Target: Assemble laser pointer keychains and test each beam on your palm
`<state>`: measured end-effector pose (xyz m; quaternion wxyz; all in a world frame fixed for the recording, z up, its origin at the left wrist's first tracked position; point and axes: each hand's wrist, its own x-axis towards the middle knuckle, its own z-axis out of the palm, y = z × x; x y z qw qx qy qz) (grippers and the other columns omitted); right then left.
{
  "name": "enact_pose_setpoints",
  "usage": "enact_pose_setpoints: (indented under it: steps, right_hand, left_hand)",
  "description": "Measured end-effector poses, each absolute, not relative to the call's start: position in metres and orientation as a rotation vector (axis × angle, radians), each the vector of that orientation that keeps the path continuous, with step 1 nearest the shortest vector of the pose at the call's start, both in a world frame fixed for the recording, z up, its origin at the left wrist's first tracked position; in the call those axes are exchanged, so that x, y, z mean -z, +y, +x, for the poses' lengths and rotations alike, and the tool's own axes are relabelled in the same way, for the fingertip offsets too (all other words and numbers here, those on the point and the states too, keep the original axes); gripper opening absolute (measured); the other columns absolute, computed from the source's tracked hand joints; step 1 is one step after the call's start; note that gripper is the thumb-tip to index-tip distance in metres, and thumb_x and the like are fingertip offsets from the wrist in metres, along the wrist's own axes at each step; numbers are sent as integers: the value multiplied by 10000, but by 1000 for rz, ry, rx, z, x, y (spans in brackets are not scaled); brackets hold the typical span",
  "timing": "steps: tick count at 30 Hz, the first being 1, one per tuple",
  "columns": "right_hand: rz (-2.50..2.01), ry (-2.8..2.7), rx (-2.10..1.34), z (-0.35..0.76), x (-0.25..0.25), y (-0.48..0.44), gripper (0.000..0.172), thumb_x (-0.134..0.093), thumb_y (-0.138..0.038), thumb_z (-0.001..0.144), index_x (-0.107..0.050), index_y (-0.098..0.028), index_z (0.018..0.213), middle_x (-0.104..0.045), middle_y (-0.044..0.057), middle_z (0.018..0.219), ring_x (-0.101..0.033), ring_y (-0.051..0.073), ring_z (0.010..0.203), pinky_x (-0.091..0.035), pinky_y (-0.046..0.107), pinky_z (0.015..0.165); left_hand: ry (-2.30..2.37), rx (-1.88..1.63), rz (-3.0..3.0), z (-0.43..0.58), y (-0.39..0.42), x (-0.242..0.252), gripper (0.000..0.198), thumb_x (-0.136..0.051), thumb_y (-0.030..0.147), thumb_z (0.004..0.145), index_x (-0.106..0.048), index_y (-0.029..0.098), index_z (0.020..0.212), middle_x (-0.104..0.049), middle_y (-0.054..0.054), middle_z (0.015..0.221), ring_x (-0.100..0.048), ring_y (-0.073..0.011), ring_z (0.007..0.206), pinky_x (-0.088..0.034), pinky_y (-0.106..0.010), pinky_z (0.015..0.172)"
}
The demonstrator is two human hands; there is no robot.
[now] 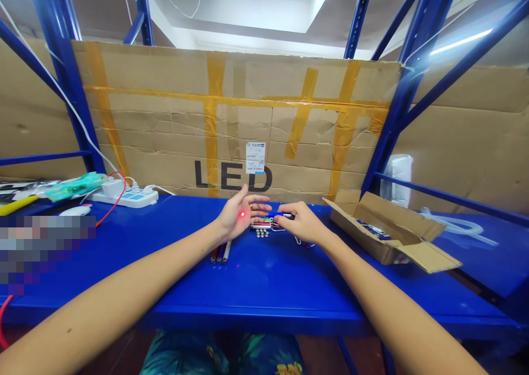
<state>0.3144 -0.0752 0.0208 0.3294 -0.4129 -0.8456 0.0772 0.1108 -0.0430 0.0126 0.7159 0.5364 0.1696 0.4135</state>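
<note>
My left hand [236,216] is raised over the blue table with its palm turned toward the right and its fingers stretched out. A bright red light dot shows on that palm. Facing it, my right hand [305,222] pinches a slim blue laser pointer [285,216] lying level between thumb and fingers. Under the hands are several pen-shaped pointers [261,226], partly hidden by the fingers. Small silver button cells [262,233] sit in rows just in front of them. Below my left wrist lie 3 more pen-shaped pointers [226,253], side by side.
An open cardboard box [386,254] with pen-like items inside stands on the right. At the left are a white power strip [138,197], a red cable [118,201] and a green plastic packet [76,186]. A big taped carton [173,143] marked LED closes off the back, between blue posts.
</note>
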Motion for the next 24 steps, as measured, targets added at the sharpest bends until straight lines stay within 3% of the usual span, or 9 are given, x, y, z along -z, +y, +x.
enact_pose_setpoints:
  steps: [13, 17, 21, 24]
  right_hand:
    - [-1077, -2232, -256, 315, -20, -75, 267, -501, -293, 834, -562, -150, 617, -449, -44, 546, -363, 96, 553, -244, 251, 546]
    - [-1047, -2243, -264, 315, -20, -75, 285, -492, -326, 865, -577, -152, 656, -501, -34, 584, -411, 107, 587, -274, 249, 567]
    - [-1083, -2258, -351, 314, -19, -73, 332, -474, -396, 902, -586, -153, 706, -560, -13, 653, -463, 122, 636, -312, 247, 588]
    - [-1086, -2270, -440, 315, -15, -70, 297, -487, -416, 906, -619, -161, 831, -622, 14, 775, -518, 144, 712, -358, 252, 628]
  left_hand:
    - [381, -918, 1181, 111, -43, -15, 690, -332, 693, 880, -646, 97, 1027, -673, -146, 952, -606, -215, 853, -459, -320, 738]
    - [404, -941, 1229, 111, -45, -15, 650, -429, 697, 841, -658, 113, 1009, -672, -133, 946, -605, -202, 830, -463, -312, 713]
    - [548, -1030, 1513, 115, -47, -11, 323, -711, 403, 753, -676, 148, 948, -679, -67, 898, -592, -142, 739, -447, -272, 669]
    - [673, -1037, 1757, 117, -46, -8, 176, -729, 235, 704, -689, 146, 851, -686, -39, 814, -608, -146, 740, -466, -294, 731]
